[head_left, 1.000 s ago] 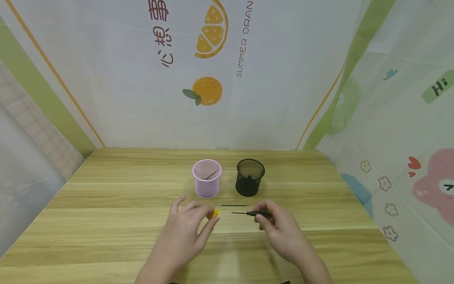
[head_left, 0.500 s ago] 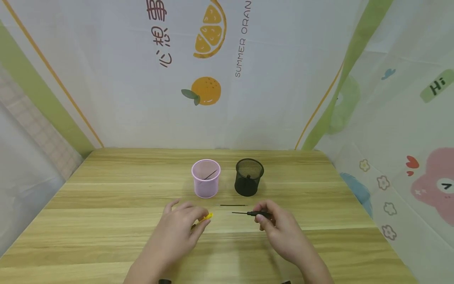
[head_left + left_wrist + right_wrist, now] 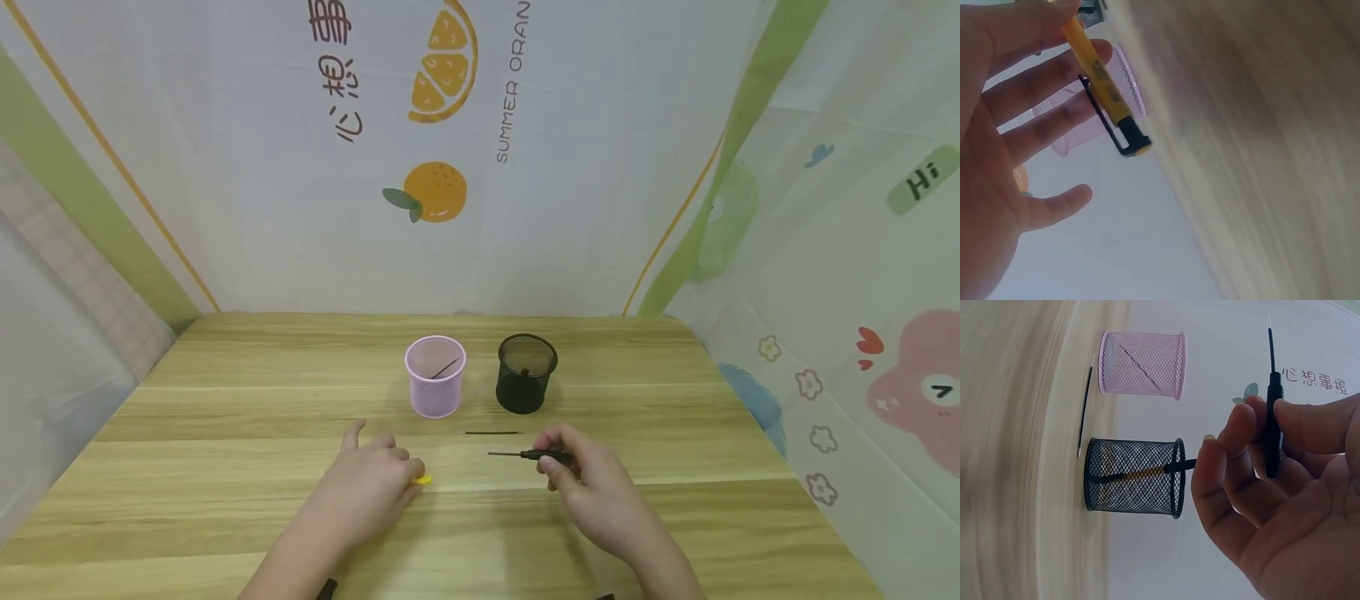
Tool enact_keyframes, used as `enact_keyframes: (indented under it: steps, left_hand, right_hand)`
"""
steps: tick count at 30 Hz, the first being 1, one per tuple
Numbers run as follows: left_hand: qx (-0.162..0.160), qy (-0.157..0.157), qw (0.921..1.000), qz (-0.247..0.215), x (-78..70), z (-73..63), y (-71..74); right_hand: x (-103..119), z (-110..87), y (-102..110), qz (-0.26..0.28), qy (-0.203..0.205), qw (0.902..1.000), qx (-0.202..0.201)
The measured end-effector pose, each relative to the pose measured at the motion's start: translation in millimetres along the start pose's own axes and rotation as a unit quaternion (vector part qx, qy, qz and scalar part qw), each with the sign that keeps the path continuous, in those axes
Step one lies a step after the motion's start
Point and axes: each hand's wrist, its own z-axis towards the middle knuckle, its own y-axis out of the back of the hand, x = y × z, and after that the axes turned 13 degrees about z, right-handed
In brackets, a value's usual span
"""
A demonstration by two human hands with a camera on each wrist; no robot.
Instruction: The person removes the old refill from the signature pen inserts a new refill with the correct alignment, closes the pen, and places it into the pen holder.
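My left hand (image 3: 371, 483) pinches a yellow pen barrel (image 3: 1100, 75) between thumb and fingertips. The barrel has a black clip and black end; in the head view only its yellow tip shows beside the fingers. The little finger is held out apart. My right hand (image 3: 596, 487) pinches the black grip section of a pen (image 3: 1274, 419), from which a thin dark refill (image 3: 1272, 350) with a pale tip sticks out, pointing left in the head view. The hands are apart. On the table beyond them lies another thin dark refill (image 3: 491, 432).
Behind the refill stand a pink mesh cup (image 3: 437, 398) and, to its right, a black mesh cup (image 3: 522, 396). A thin dark stick (image 3: 1138, 365) leans inside the pink cup. The black cup holds a yellow pen with black ends (image 3: 1144, 473).
My left hand has moved left and toward me with the yellow barrel, which has turned from upright-tilted to nearly flat. The right hand has stayed nearly still.
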Motion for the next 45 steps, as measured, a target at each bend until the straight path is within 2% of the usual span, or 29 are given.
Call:
enact_keyframes:
  steps: [8, 21, 26, 32, 40, 45]
  left_hand:
    - [0.011, -0.021, 0.9997, -0.001, -1.3, 1.1, -4.4]
    - [0.003, -0.039, 0.9991, 0.014, -4.0, 1.1, -8.7]
    - [0.008, -0.038, 0.9991, 0.015, -5.3, 1.6, -7.9]
    - [0.018, -0.036, 0.9991, 0.015, -5.6, 2.9, -7.2]
    - [0.020, -0.037, 0.9991, 0.010, -5.0, 3.1, -3.5]
    - [0.000, -0.017, 0.9998, 0.010, -7.0, 5.1, 5.8]
  right_hand:
    - [-1.5, -0.6, 1.0, -0.002, 0.009, 0.9999, 0.008]
    - [-1.6, -1.4, 0.8, -0.009, 0.001, 0.9999, 0.006]
    - [-0.7, -0.6, 1.0, -0.008, 0.006, 0.9999, 0.010]
    - [2.1, 0.0, 0.5, -0.011, -0.007, 0.9999, 0.009]
    - [1.3, 0.4, 0.8, -0.014, 0.002, 0.9998, 0.014]
    - [-0.6, 1.4, 0.1, -0.015, 0.008, 0.9997, 0.015]
